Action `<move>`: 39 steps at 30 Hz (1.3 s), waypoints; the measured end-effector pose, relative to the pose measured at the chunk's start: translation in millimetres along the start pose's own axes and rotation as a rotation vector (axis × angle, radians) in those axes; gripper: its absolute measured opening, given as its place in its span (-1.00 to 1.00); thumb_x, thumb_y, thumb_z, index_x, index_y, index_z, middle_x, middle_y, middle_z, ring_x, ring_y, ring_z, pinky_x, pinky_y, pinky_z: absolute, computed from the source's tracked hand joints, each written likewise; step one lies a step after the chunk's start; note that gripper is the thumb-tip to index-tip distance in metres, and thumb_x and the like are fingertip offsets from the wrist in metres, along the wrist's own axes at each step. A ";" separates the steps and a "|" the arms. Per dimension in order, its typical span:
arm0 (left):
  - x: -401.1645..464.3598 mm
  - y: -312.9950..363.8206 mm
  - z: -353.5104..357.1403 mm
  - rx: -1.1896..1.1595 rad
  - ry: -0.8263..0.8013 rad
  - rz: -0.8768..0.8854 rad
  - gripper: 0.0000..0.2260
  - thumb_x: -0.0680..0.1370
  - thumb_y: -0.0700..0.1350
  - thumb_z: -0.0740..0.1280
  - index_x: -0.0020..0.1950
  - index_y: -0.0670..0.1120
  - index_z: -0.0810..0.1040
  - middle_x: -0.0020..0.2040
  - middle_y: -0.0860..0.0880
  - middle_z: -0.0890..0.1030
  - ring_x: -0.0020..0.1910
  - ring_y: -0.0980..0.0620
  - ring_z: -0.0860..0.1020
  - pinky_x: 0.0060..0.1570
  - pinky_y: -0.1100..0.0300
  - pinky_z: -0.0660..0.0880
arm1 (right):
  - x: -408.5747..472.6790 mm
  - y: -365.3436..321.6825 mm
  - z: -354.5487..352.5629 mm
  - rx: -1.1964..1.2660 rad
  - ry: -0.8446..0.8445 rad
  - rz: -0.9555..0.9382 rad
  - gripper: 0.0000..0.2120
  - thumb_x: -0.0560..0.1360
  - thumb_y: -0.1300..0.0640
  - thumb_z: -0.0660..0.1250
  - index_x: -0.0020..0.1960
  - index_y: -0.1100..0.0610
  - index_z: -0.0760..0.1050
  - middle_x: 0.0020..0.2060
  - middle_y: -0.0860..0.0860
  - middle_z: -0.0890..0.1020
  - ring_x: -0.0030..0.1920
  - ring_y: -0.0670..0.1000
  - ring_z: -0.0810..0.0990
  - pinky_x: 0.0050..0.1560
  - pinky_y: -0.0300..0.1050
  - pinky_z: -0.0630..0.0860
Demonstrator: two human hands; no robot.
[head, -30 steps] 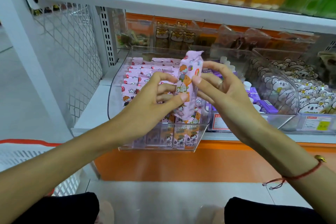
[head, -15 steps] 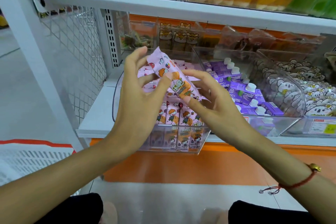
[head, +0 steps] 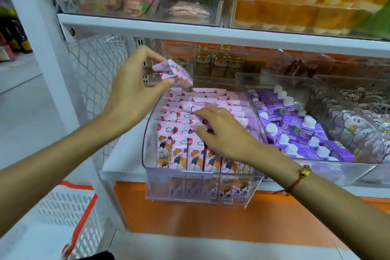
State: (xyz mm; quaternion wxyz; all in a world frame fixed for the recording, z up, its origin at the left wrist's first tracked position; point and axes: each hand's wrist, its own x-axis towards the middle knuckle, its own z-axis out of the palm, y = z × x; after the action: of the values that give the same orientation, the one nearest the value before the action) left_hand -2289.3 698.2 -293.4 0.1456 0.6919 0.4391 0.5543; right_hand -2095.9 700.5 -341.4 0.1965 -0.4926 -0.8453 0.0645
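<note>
My left hand pinches a pink cartoon-printed snack packet and holds it above the back left of a clear plastic bin. The bin is packed with rows of the same pink packets standing upright. My right hand lies flat on top of those packets in the middle of the bin, fingers straight and pointing left. A red string bracelet with a gold charm is on my right wrist.
A second clear bin of purple cartons sits to the right, with a bin of panda-printed packs beyond it. A white shelf runs overhead, a wire mesh side panel stands left, and a white basket with red trim sits lower left.
Both hands held the packet together before. Now my right hand has let go and dropped onto the packets in the bin, while my left hand carries the packet up and left.
</note>
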 end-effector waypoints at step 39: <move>92.0 -68.6 69.1 1.036 -0.722 0.156 -0.77 0.60 0.01 0.26 0.16 -0.06 0.59 0.06 -0.08 0.62 -0.09 -0.06 0.54 -0.15 0.17 0.47 | -33.9 -12.8 -20.8 -0.100 0.002 -0.098 -0.60 0.61 -0.13 0.01 0.39 -0.07 0.36 0.34 -0.10 0.41 0.32 -0.07 0.32 0.10 -0.21 0.24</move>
State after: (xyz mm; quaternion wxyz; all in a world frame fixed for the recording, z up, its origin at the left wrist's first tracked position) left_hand -2258.1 827.9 -305.6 -0.1102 0.8458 0.5219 0.0107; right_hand -2083.2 663.2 -327.6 0.1756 -0.4597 -0.8704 0.0121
